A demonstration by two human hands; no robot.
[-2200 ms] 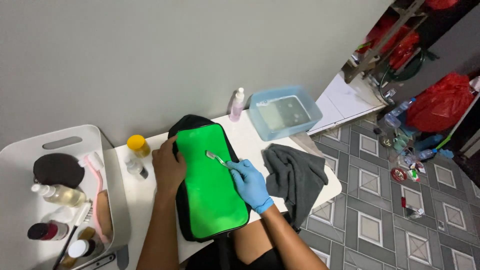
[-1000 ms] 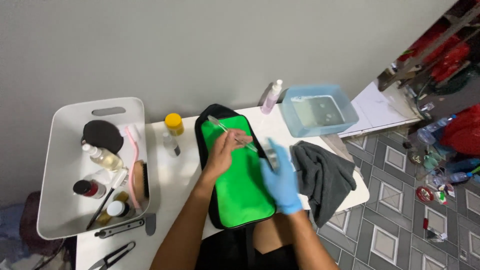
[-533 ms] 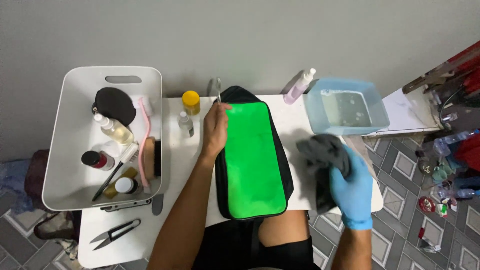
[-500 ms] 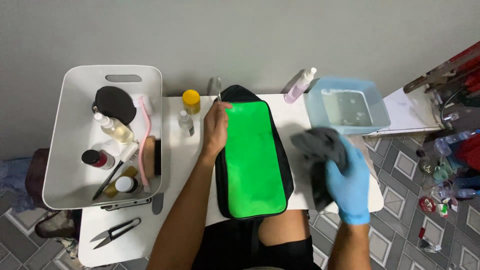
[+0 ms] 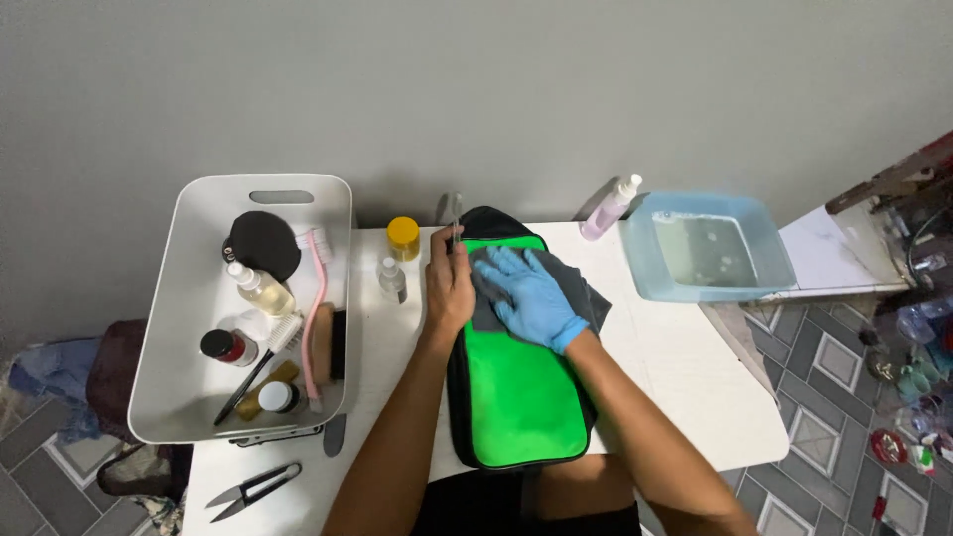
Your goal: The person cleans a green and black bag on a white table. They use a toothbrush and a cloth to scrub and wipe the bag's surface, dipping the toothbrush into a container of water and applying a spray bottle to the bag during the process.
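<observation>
Seen from above, two forearms reach up from the bottom edge toward a green and black bag point(image 5: 521, 397) lying lengthwise at the centre of a white bench point(image 5: 685, 367). The right hand point(image 5: 529, 295), in a blue glove, lies flat with fingers spread and palm pressed down on a dark grey cloth point(image 5: 581, 288) at the bag's 12 o'clock end. The bare left hand point(image 5: 449, 283) is closed, knuckles up, at the bag's 11 o'clock corner, pinching a thin metal tool point(image 5: 456, 220) that points toward 12 o'clock. The cloth spills over the bag's edge toward 2 o'clock.

At 9 o'clock from the hands stand a small clear bottle point(image 5: 393, 280) and a jar with a yellow lid point(image 5: 403, 238). Further toward 9 o'clock sits a white tray point(image 5: 189, 298) with a handle slot; it holds a round black pad point(image 5: 263, 244), a pink toothbrush point(image 5: 314, 318), a clear bottle of yellowish liquid point(image 5: 260, 291), a dark jar with a red band point(image 5: 224, 346), a wooden brush and a small white-lidded jar. Small black snips point(image 5: 254, 488) lie on the bench at 7 o'clock.

At 2 o'clock stands a pump bottle of pink liquid point(image 5: 608, 210), and just beside it a blue tub point(image 5: 707, 248) holding water.
</observation>
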